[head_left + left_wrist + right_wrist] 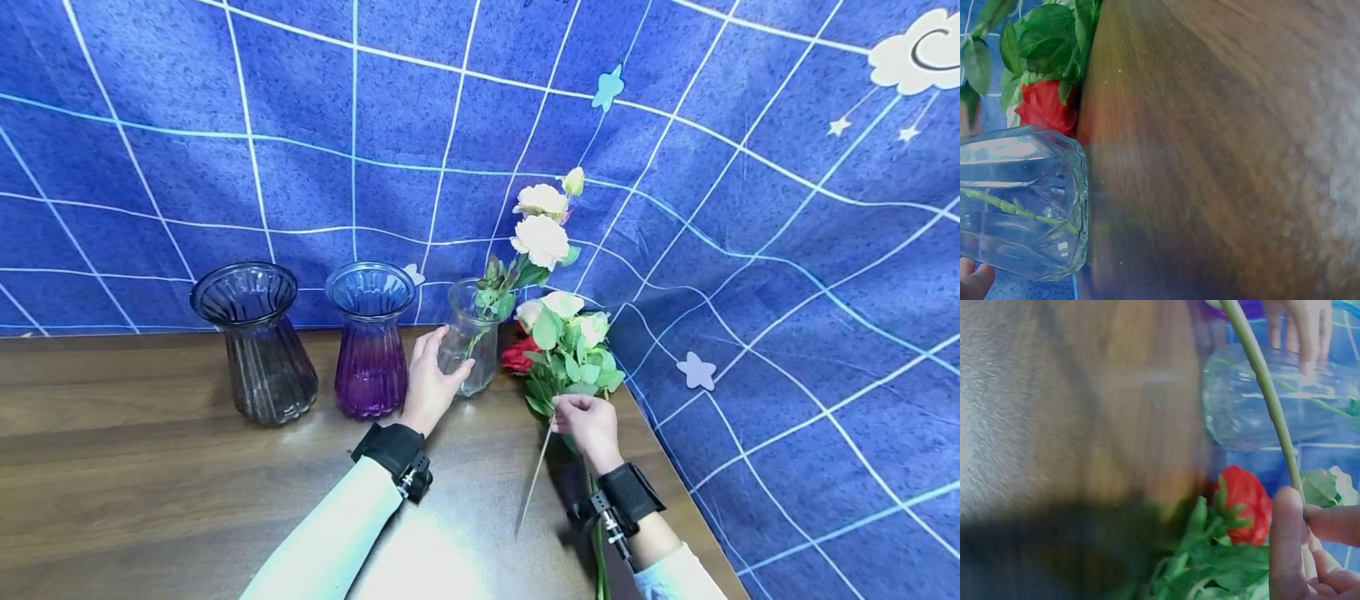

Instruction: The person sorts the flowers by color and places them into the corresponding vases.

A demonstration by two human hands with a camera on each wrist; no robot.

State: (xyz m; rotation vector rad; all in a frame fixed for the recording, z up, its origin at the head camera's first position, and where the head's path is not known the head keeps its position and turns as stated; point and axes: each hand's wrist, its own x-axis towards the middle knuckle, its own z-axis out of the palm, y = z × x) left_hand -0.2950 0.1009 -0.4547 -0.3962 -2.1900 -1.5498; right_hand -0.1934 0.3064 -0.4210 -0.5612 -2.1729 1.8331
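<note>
As right fingers (1287,544) pinch stem (1265,381), it slants toward person (330,529).

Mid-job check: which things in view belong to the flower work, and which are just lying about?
Seemingly in the job:
clear glass vase, left hand at its side
white-flowered spray, leaning in it
stem pinched by the right hand
red rose beside the vase

Probably just lying about:
smoky grey vase
blue-and-purple vase
blue grid-patterned backdrop
</note>
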